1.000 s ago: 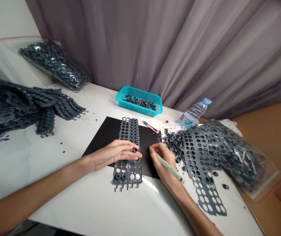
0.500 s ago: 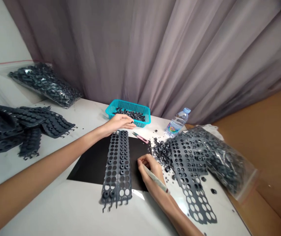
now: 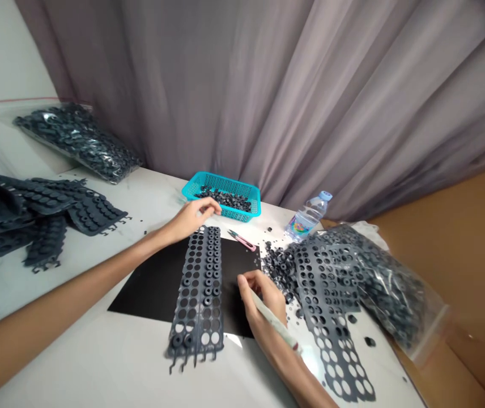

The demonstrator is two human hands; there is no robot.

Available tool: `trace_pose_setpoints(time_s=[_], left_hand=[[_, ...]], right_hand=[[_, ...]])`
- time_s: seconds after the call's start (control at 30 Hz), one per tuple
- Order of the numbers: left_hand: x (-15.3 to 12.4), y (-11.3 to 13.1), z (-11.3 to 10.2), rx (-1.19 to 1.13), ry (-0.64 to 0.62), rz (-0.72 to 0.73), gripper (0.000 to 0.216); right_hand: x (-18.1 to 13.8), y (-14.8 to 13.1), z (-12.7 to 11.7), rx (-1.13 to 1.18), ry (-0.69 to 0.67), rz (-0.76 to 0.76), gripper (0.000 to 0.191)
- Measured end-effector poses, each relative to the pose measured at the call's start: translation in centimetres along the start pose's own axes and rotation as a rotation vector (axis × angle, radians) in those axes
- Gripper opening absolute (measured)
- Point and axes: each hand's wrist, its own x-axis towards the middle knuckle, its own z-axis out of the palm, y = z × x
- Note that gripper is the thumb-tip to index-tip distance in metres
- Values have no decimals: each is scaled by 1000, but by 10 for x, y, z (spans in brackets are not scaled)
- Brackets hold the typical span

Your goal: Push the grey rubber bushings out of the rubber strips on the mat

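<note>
My left hand (image 3: 198, 218) is at the front rim of a turquoise basket (image 3: 241, 215) that holds small black rubber pieces. Its fingers are bent in toward the thumb; whatever may be between the tips is hidden. My right hand (image 3: 266, 300) is closed around a pale, pen-like tool (image 3: 274, 322) with a dark reddish rear end; its front tip does not show. Between the hands, a dark perforated rubber strip (image 3: 198, 289) lies lengthwise on a black sheet (image 3: 151, 283). Ring-shaped pieces sit in some of its holes, mostly along the right half.
Pink-handled thread snips (image 3: 245, 241) lie behind the sheet. To the right are loose black pieces (image 3: 280, 263), a water bottle (image 3: 308, 215), another perforated strip (image 3: 325, 300) and a filled plastic bag (image 3: 395, 294). Rubber strips (image 3: 47, 198) and another filled bag (image 3: 81, 139) are on the left.
My left hand has shifted slightly left, and its stretched fingers have curled in. A small dark spot at its fingertips no longer shows. My right hand keeps its grip on the pen-like tool.
</note>
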Motion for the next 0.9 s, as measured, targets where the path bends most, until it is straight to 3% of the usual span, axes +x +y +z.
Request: trace_pose_setpoints(time_s=[0.17,0.27,0.43,0.7,0.9], left_hand=[[-100,27,10,161,-288,51,20],[-126,37,9,225,-411,61,16],[-126,39,8,312,-523,137,15],[-127,40,10,341,-540,177,20],[-127,40,9,249,-592,111,16]], right_hand=[[-5,-7,1,194,-225,56,19],[-10,-12,3,348,-352,139,11],[-17,-14,6,388,-463,188,11],[-18,-11,10,330,-440,165,13],[-18,-9,12,329,-426,155,14]])
